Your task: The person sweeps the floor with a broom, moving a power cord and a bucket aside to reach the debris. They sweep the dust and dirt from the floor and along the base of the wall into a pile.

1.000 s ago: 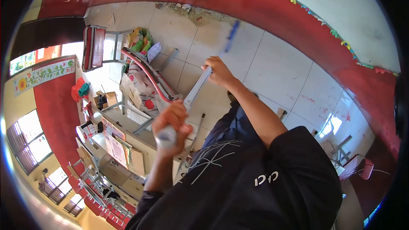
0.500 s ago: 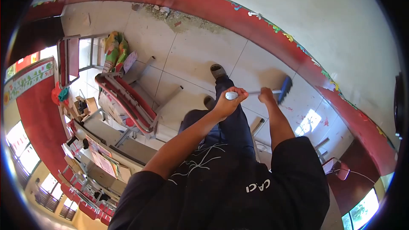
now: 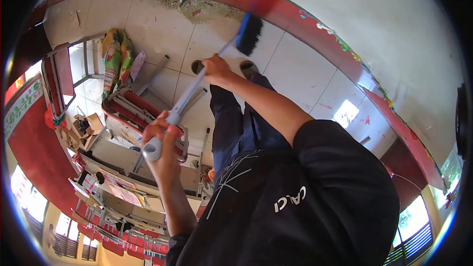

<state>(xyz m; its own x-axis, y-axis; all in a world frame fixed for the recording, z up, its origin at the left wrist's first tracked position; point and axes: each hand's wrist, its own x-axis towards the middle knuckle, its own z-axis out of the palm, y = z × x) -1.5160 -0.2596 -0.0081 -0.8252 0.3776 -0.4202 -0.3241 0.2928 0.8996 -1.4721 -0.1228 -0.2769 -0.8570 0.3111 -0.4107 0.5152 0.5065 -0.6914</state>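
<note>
My left hand (image 3: 165, 135) is closed around the grey end of a broom (image 3: 187, 96), low and to the left in front of my body. Farther along the same handle, nearer the head, my right hand (image 3: 217, 71) wraps round it. The blue broom head (image 3: 243, 32) with black bristles is out past my feet, close to the red base of the wall. A band of debris (image 3: 189, 7) lies on the tiled floor (image 3: 167, 34) along that wall, to the left of the bristles.
Red chairs (image 3: 133, 111) lie tipped to my left, beside green and yellow sacks (image 3: 116, 59). Cardboard boxes (image 3: 91, 125) and desks with papers (image 3: 123, 192) stand farther left. The red-based wall (image 3: 315, 39) curves along the front and right.
The broom head has swung from the right to the front, toward the debris. My right hand has moved forward and left; my left hand has come back and left.
</note>
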